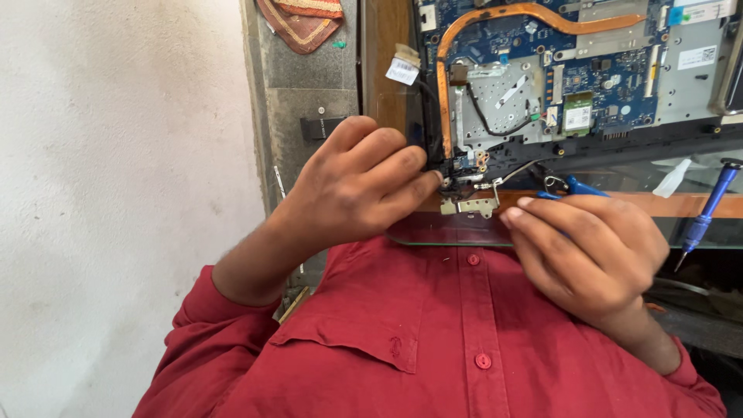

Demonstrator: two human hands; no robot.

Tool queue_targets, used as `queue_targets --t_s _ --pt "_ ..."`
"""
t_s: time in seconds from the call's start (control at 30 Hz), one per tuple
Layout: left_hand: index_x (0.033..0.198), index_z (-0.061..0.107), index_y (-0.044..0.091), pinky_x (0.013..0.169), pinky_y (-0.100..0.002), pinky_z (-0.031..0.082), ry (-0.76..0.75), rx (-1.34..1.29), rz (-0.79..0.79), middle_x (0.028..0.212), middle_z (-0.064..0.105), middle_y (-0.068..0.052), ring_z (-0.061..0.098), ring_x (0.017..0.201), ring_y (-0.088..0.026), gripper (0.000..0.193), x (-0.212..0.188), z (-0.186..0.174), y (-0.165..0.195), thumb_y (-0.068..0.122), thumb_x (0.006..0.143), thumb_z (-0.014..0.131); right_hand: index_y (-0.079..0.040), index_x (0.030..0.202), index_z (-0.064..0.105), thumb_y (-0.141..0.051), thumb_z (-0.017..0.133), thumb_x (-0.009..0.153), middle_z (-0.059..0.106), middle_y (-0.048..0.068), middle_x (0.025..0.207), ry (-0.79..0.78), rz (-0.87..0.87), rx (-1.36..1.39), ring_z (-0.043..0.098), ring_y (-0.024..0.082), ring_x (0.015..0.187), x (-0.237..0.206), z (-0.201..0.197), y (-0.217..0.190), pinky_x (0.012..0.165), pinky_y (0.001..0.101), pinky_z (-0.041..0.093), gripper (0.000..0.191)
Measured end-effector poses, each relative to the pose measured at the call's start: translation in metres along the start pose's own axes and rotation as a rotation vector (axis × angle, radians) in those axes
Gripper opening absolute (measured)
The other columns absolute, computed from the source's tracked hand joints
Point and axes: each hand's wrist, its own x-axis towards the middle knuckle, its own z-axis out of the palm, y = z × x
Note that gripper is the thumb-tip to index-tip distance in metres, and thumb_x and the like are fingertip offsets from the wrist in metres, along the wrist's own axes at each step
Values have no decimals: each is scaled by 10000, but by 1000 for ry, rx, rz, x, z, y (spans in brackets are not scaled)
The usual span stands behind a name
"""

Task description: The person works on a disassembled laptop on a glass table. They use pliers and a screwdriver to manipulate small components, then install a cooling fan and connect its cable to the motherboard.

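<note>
An opened laptop lies with its blue circuit board, copper heat pipe and black cables exposed. My left hand pinches the laptop's black corner by the metal hinge, fingers closed on the frame. My right hand is closed around a blue-handled tool whose metal tip points at the hinge area. Both hands sit close together over the near edge of a glass-topped table.
A blue-handled screwdriver rests on the glass at the right. A white scrap lies near it. A grey stone ledge with a patterned cloth stands on the left, beside a white wall.
</note>
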Motion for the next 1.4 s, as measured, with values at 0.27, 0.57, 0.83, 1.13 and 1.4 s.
queue_targets --t_s 0.27,0.57,0.83,1.13,1.4 --pt "1132 712 126 901 -355 472 20 -21 92 1021 601 14 600 995 -166 117 36 5 -6 131 1015 712 -72 889 789 -149 872 776 757 40 915 -105 -73 11 690 208 753 -4 2 18 623 327 512 160" --pt "1062 726 152 876 -348 434 -39 -52 35 986 577 9 561 1001 -178 104 53 14 -22 154 960 711 -93 880 769 -173 889 827 708 -4 819 -163 -130 182 656 139 699 6 -10 38 567 285 454 154" --pt "1062 737 162 800 -326 408 -18 -115 17 975 584 16 556 934 -164 114 51 13 -33 176 949 735 -124 886 806 -152 799 785 503 -40 603 -311 -226 71 532 132 536 21 -3 40 457 309 352 105" --pt "1101 756 97 841 -367 435 -102 -315 12 982 619 -9 578 938 -204 210 38 -2 -46 148 899 727 -60 911 790 -124 764 885 463 -48 600 -167 -362 -48 500 104 531 44 17 21 461 263 316 75" --pt "1036 744 72 760 -367 433 -47 -450 -39 898 623 -21 581 849 -202 137 32 2 -46 195 991 783 -10 964 784 -115 833 828 640 34 687 -151 -46 1 568 157 558 46 -17 39 514 291 401 179"
